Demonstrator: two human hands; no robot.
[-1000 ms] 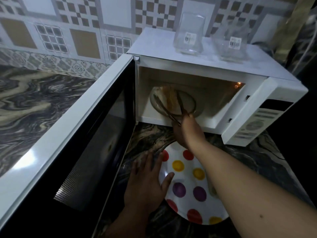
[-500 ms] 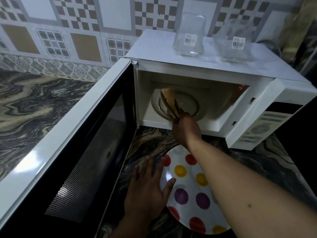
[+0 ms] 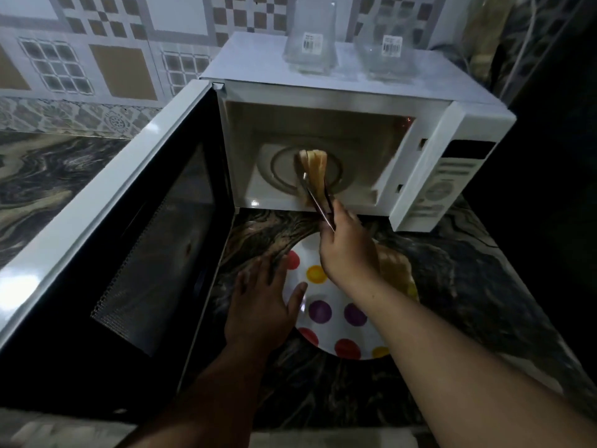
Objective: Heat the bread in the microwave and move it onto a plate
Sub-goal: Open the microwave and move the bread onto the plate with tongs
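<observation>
The fingers of the right hand (image 3: pixel 350 250) were curled round metal tongs (image 3: pixel 318 202); the left hand (image 3: pixel 258 305) lay flat, fingers spread, on the marbled counter (image 3: pixel 452 286) with its thumb touching the plate's rim. The white microwave (image 3: pixel 355 124) stood with its door (image 3: pixel 129 237) swung wide. In front of it sat the polka-dot plate (image 3: pixel 329 331). The bread (image 3: pixel 315 171), pale tan slices pinched edge-up in the tongs, hung at the cavity's mouth above the turntable (image 3: pixel 284 166).
</observation>
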